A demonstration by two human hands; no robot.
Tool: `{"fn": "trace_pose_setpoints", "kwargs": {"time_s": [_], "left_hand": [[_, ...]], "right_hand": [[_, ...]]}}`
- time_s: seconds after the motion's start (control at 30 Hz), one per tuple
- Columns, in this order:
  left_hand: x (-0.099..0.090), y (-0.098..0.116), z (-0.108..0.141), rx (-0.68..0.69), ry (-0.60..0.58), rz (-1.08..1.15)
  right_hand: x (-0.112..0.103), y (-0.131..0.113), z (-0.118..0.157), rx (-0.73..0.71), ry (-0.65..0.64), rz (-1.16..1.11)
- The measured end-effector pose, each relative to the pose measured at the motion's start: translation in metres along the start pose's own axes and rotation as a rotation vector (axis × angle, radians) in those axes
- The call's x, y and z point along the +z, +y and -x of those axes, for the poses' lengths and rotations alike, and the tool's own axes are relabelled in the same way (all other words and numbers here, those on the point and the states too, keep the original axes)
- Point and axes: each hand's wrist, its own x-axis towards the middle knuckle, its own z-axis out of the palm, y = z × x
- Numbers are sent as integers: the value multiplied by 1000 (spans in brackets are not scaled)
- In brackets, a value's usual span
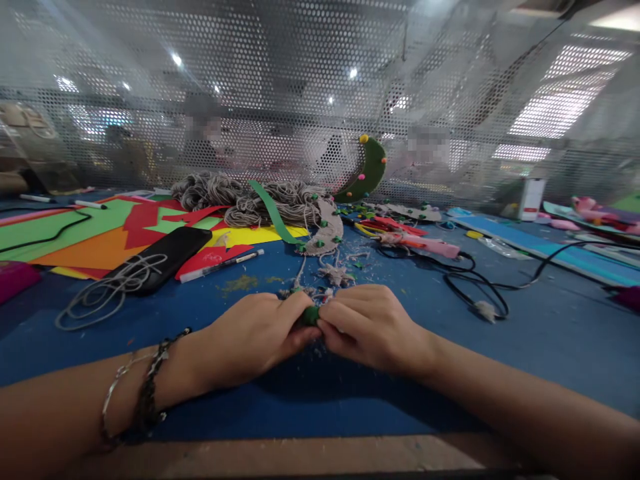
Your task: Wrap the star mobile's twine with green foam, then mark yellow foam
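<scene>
A small dark green pom-pom [311, 315] sits between my two hands, just above the blue table. My left hand [245, 337] pinches it from the left between thumb and fingers. From the other side, the closed fingers of my right hand [375, 328] press against its right edge; their tips are partly hidden. Just beyond my hands lies a grey star shape [336, 273] with loose strings around it. Farther back is a grey crescent [326, 230] dotted with green pom-poms. A green strip [273, 212] runs down to the crescent's lower end.
Skeins of grey yarn [210, 190] lie at the back, near a green crescent [374, 173] with coloured pom-poms. On the left are coloured sheets [85, 250], a black phone [173, 257], grey cord [107, 293] and a pen [220, 265]. A pink glue gun [425, 245] trails a black cable [523, 283] rightward.
</scene>
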Motion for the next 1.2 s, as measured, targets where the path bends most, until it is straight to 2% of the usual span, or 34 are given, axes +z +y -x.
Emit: {"fn": "trace_pose_setpoints", "kwargs": {"time_s": [0.1,0.27,0.4,0.53,0.73,0.87,0.93,1.1,1.2], "left_hand": [[-1,1,-1,20,-9,-103],[1,2,-2,122,54,-324],[2,2,-2,85,56,-371],[-1,4,-3,73,87,-397],[-1,4,-3,100,172,-433],[2,3,-2,106,173,-446],[2,3,-1,113,149,-446],[2,1,0,116,59,-435],[4,0,-1,112,40,-418]], "right_hand": [[-2,-1,-1,167,-89,-155],[-2,-2,-6,489,-238,-563],[2,-2,-9,696,-325,-858],[3,-3,-9,793,-353,-939],[-1,-7,-13,747,-246,-810],[-2,-7,-12,673,-244,-727],[-3,-5,-10,563,-256,-630],[-5,4,-4,148,-278,-199],[-6,6,-3,11,-267,8]]}}
